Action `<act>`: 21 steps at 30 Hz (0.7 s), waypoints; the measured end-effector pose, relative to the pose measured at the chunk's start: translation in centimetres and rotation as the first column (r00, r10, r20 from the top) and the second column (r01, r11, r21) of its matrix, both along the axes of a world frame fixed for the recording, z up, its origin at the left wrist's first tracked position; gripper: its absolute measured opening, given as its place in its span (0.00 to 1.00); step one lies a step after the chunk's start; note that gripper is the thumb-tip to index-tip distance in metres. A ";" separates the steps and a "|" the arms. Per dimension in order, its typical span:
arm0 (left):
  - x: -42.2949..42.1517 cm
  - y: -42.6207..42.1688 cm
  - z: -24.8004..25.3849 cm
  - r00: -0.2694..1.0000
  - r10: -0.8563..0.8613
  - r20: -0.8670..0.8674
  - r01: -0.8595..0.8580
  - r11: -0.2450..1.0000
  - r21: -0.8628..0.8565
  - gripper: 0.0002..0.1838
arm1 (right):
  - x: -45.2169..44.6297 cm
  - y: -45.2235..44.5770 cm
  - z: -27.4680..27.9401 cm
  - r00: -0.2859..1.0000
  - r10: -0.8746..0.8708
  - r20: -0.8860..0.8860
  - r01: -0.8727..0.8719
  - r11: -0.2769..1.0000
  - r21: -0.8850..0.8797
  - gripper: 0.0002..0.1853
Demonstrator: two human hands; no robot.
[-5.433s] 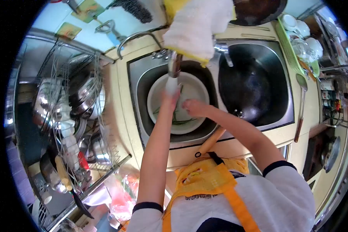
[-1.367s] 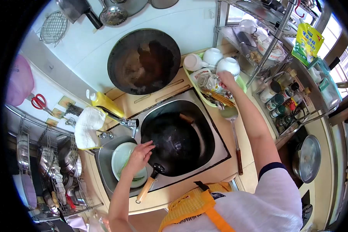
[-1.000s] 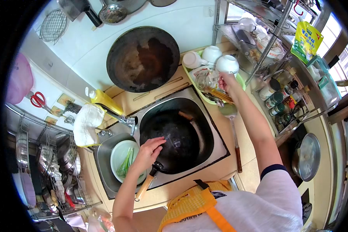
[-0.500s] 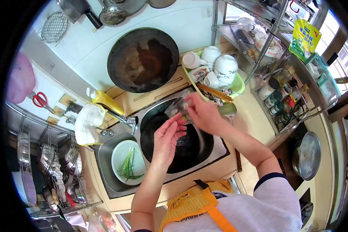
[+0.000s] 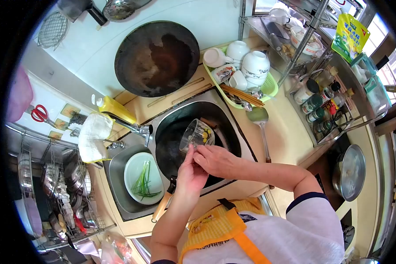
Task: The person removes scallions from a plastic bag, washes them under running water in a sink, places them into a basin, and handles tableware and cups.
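A clear glass cup (image 5: 188, 137) with yellow flower marks is tilted above the right sink basin. My left hand (image 5: 190, 176) is closed, its fingertips pinching the cup's near edge. From the right, my right hand (image 5: 218, 162) reaches across and its closed fingers meet the left ones at that same edge; some fingertips are hidden. Beneath the cup lies a black wok (image 5: 169, 156) in the basin, its wooden handle (image 5: 163, 207) sticking out toward me. A white bowl (image 5: 130, 174) holding green onions (image 5: 144, 185) stands in the left basin.
The faucet (image 5: 143, 131) is left of the cup. Behind the sink leans a large dark wok lid (image 5: 156, 59). A green basket (image 5: 272, 87) holds bowls, cups and chopsticks. A spatula (image 5: 262, 127) lies right of the sink, near a rack of spice jars (image 5: 312, 103).
The cup has moved down toward me and shows more clearly. My right hand has come down to meet the left hand. The wok's handle and whole spatula are now visible.
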State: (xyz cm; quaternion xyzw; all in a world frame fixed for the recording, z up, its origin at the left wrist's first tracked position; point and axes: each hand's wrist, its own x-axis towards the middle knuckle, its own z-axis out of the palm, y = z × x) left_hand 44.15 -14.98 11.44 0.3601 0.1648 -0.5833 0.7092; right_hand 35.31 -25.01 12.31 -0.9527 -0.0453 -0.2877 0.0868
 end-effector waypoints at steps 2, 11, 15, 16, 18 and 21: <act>0.0 -0.2 -0.1 1.000 -0.004 0.005 0.004 1.000 -0.009 0.18 | -0.2 -0.1 -0.3 1.000 -0.011 0.015 0.010 1.000 0.022 0.10; 0.0 -1.8 0.8 0.995 0.094 -0.022 -0.094 0.996 -0.001 0.08 | -0.4 -1.1 -0.3 0.999 -0.049 0.020 0.048 0.997 0.053 0.12; 0.7 -1.9 -0.1 0.998 0.058 -0.003 -0.058 0.998 0.038 0.07 | -0.8 -2.4 -0.9 0.997 0.075 -0.022 -0.071 0.986 0.149 0.13; 0.9 -1.7 0.2 1.000 0.008 0.029 -0.011 0.996 0.091 0.07 | -1.0 -2.7 -0.7 0.994 0.044 -0.097 -0.022 0.977 0.212 0.13; 1.1 -0.8 -0.2 0.994 -0.088 0.071 0.085 0.996 0.037 0.08 | -2.0 -3.7 -0.2 0.968 -0.004 -0.252 0.087 0.943 0.321 0.13; 0.5 0.3 0.3 0.975 -0.162 0.151 0.160 0.987 0.023 0.09 | -3.1 -8.5 -1.0 0.951 -0.284 -0.122 0.301 0.941 0.153 0.11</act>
